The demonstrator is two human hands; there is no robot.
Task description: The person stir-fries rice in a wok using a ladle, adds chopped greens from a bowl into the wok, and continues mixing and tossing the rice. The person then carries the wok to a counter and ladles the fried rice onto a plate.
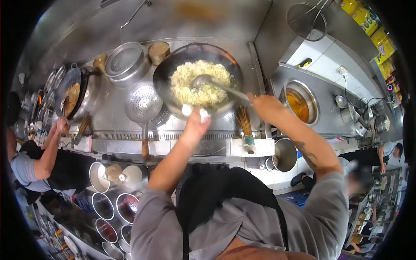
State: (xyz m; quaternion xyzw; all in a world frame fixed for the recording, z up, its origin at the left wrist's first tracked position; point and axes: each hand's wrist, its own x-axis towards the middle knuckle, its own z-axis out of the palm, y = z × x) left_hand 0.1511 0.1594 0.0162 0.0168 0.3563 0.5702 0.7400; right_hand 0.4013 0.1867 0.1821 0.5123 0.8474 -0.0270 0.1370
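Note:
A large dark wok (162, 82) stands on the steel stove, filled in the middle with pale rice (188, 73) flecked with green and yellow. My right hand (263, 105) is closed around the handle of a metal ladle (203, 81), whose bowl rests in the rice. At the wok's near rim, my left hand (197, 126) is closed on a white cloth (187, 110). The part of the rim under the cloth is hidden. A perforated skimmer (143, 103) with a wooden handle lies just left of the wok. Right of my left hand is a bamboo brush (245, 123).
Stacked strainers (125, 63) stand at the back left. On the right counter sits a metal pot (315, 104) holding orange liquid. A co-worker (32, 167) handles another wok (65, 82) at far left. Several metal containers (103, 206) stand lower left.

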